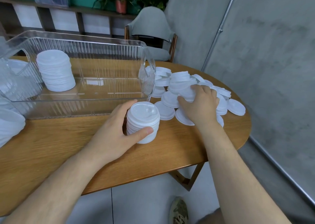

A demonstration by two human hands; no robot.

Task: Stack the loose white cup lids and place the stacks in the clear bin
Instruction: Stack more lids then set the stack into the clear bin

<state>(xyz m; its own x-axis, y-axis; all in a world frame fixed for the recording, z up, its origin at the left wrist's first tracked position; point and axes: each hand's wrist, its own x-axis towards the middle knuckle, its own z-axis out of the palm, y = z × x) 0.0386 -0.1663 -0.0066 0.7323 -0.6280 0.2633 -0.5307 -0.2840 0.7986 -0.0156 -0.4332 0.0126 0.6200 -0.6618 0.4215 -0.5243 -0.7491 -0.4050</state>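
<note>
**Lids Gathered Beside the Bin**

My lid stack (143, 119) stood on the table (51, 148), just in front of the clear bin (109, 60), with my left hand (115, 128) gripping it. To its right, my right hand (199, 104) clutched loose lids (179, 85) in the pile. A taller stack (55, 70) stood in the bin's left end.

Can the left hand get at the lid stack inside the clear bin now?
Probably not yet: the left hand grips another white plastic lid stack, and the clear ribbed bin's near wall fronts the binned lid stack. Its top is open.
</note>
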